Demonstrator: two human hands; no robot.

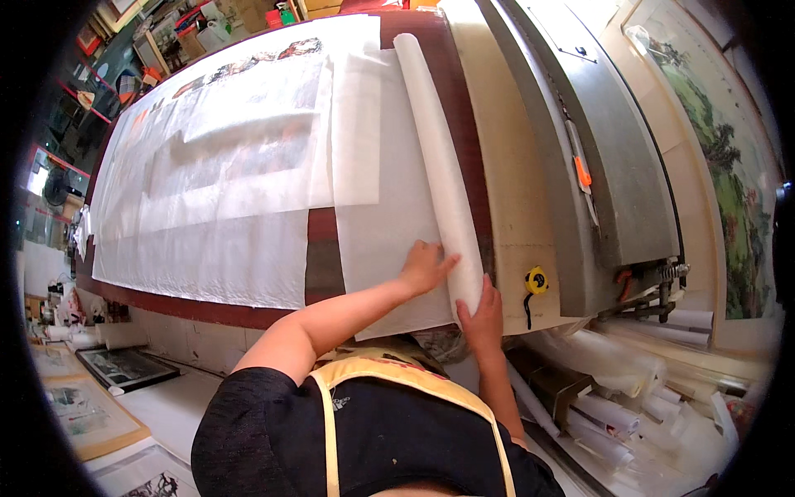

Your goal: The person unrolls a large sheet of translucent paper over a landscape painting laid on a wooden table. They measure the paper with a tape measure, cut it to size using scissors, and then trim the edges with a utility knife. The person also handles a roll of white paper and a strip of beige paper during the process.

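Note:
A long roll of white paper (441, 170) lies lengthwise on the dark red table (323, 217), its loose sheet (385, 240) spread flat to the left. My left hand (426, 267) rests on that sheet beside the near part of the roll, fingers apart, with one digit against the roll's left side. Around the roll's near end is my right hand (484, 319), thumb on the left side and fingers along the right. What lies under my right palm is hidden.
Thin white sheets (207, 211) cover painted work on the table's left. Rightward lie a tan board (517, 190), a yellow tape measure (537, 280), and an orange-and-white utility knife (580, 170) by a grey metal unit (621, 149). Several paper rolls (609, 414) sit at lower right.

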